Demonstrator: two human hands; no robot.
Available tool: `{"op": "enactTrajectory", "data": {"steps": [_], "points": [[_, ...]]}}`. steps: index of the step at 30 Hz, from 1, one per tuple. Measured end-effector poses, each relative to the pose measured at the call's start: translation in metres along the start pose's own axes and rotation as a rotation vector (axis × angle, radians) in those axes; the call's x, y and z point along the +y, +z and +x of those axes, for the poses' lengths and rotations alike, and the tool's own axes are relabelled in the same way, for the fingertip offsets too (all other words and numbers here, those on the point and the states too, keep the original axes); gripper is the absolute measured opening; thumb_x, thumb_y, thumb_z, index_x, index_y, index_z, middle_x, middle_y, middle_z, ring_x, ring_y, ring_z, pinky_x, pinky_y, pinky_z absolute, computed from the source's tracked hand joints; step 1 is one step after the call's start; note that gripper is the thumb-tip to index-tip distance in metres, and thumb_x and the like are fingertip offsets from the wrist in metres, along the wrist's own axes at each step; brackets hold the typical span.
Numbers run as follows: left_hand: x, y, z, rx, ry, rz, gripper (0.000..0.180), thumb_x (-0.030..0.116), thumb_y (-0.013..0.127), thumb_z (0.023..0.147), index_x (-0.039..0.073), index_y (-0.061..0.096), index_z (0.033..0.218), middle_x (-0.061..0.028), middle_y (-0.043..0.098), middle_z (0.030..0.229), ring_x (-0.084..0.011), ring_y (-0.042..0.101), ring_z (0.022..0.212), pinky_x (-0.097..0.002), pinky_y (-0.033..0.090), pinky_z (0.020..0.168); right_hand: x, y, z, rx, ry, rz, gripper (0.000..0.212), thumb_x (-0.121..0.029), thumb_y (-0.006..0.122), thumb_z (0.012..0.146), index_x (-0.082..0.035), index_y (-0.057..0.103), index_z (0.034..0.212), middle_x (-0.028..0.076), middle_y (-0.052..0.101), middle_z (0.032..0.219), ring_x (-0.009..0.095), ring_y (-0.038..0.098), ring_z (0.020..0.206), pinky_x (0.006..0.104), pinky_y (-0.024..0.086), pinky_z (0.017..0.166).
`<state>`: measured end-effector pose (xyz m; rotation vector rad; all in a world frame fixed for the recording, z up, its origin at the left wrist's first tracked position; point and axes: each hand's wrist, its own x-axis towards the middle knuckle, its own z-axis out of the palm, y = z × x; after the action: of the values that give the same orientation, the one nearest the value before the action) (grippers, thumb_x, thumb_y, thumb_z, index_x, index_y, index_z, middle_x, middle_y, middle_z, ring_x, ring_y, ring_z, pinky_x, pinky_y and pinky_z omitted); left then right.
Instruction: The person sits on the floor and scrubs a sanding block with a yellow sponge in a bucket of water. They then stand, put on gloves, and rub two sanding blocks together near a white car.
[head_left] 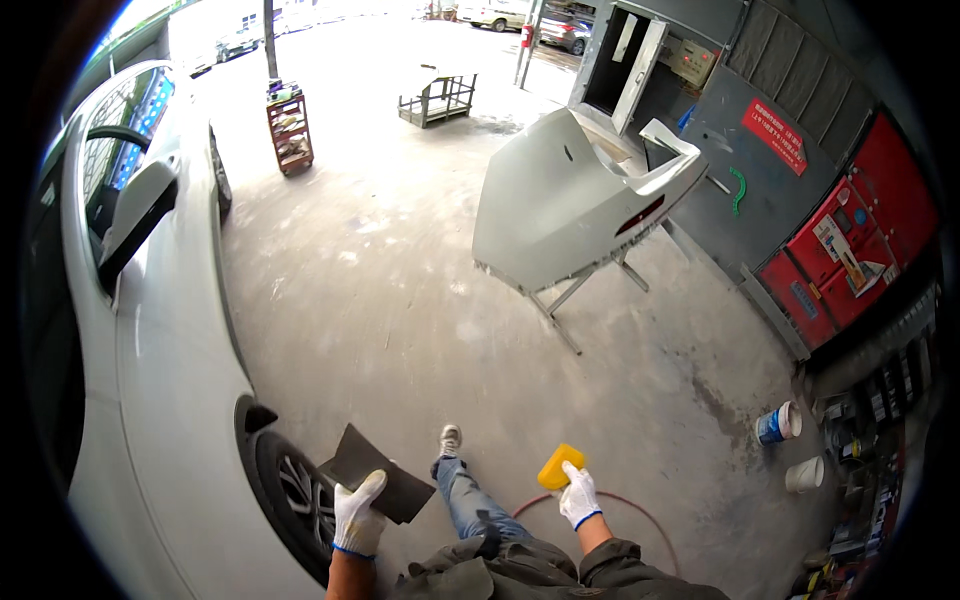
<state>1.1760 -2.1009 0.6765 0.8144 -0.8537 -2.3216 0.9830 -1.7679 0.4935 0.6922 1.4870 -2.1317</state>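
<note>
A dark, thin rectangular sheet [404, 491] is held in the left white-gloved hand [358, 516], beside the white car [165, 400]. A rounded yellow block [556, 467] is held in the right white-gloved hand [578, 499]. Ahead, a pale curved panel [555, 205] is supported on a metal stand [556, 325], left of the red cabinet [880, 240].

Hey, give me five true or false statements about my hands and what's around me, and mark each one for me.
1. The left hand holds a dark sheet. True.
2. The right hand holds nothing. False: it grips a yellow block.
3. A white car stands on the person's left. True.
4. Both hands are uncovered. False: both wear white gloves.
5. A pale car body panel is held off the floor by a metal stand. True.
</note>
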Motion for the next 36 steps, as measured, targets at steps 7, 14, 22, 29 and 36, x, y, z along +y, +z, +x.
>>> {"op": "enactTrajectory", "data": {"steps": [7,14,22,29,36], "points": [[0.053,0.01,0.228,0.201,0.1,-0.021,0.023,0.004,0.069,0.087,0.001,0.062,0.109,-0.0081,0.067,0.099,-0.0215,0.068,0.089,-0.0358,0.058,0.081,-0.041,0.275,0.172,-0.215,-0.129,-0.063,0.028,-0.007,0.066,0.094,-0.002,0.063,0.121,0.007,0.068,0.108,0.018,0.066,0.096,0.034,0.055,0.084],[0.148,0.014,0.412,0.242,0.114,-0.117,0.028,0.019,0.065,0.096,0.001,0.064,0.116,-0.0091,0.069,0.107,-0.0223,0.068,0.097,-0.0372,0.056,0.09,-0.11,0.578,0.268,-0.613,-0.014,-0.444,0.035,-0.01,0.069,0.091,0.0,0.064,0.125,0.006,0.07,0.11,0.015,0.067,0.094,0.032,0.056,0.084],[0.245,-0.018,0.681,0.29,-0.003,-0.062,0.038,0.027,0.068,0.095,-0.001,0.063,0.12,-0.0111,0.069,0.113,-0.0229,0.067,0.1,-0.0371,0.056,0.091,-0.107,0.765,0.445,-0.342,-0.1,-0.18,0.032,-0.007,0.068,0.09,0.0,0.064,0.122,0.006,0.07,0.108,0.016,0.067,0.095,0.0316,0.055,0.082],[0.401,0.037,0.904,0.067,-0.05,0.165,0.035,0.034,0.059,0.1,0.001,0.064,0.111,-0.0096,0.069,0.099,-0.0211,0.067,0.089,-0.038,0.056,0.086,-0.091,0.813,0.536,0.092,0.018,-0.068,0.022,-0.012,0.071,0.086,-0.005,0.065,0.106,0.006,0.067,0.09,0.021,0.065,0.078,0.0341,0.054,0.071],[0.494,0.082,1.113,0.089,0.108,0.047,0.029,0.004,0.073,0.085,0.001,0.063,0.112,-0.0113,0.069,0.104,-0.024,0.068,0.094,-0.0373,0.056,0.087,-0.021,0.879,0.625,0.244,0.184,0.131,0.043,-0.01,0.058,0.09,-0.002,0.053,0.132,0.017,0.062,0.119,0.037,0.063,0.108,0.0581,0.051,0.093]]}}
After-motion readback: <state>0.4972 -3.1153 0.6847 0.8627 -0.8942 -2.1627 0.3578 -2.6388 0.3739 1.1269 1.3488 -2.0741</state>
